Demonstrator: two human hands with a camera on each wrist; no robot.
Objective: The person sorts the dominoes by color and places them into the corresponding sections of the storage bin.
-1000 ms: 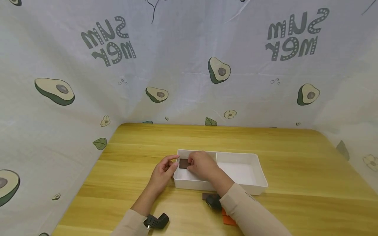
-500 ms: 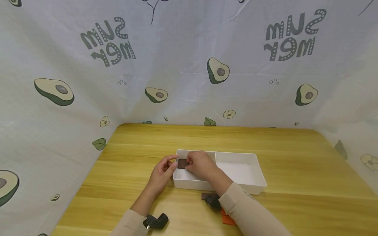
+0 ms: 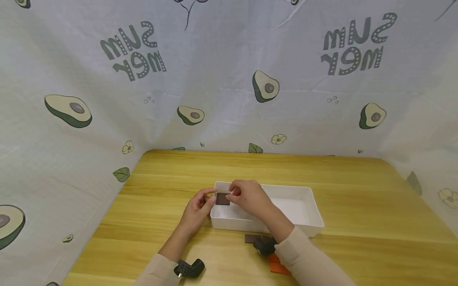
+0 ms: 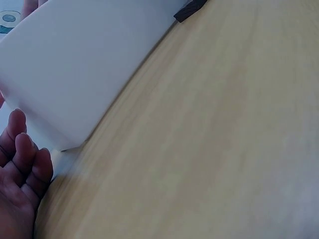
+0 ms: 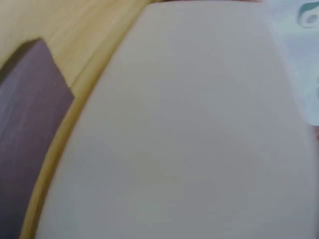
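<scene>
Up front, orange pieces (image 3: 279, 267) and a brown strip (image 3: 249, 238) lay on the worktop (image 3: 222, 254). Left hand (image 3: 195, 211), fingers kinda loose, was at the box's (image 3: 232, 224) left end; right hand (image 3: 251, 198), thumb and finger slightly apart, hung by the brown square (image 3: 222, 200) inside.

Tabletop (image 3: 358, 198) before me: yellowish wood with visible grain | on it I see one white tray (image 3: 232, 224), long side toward me | nearer to me, one dark brown piece (image 3: 249, 238), just beside the tray, not touching it | nearer still, some orange pieces (image 3: 279, 268), partly hidden from me
</scene>
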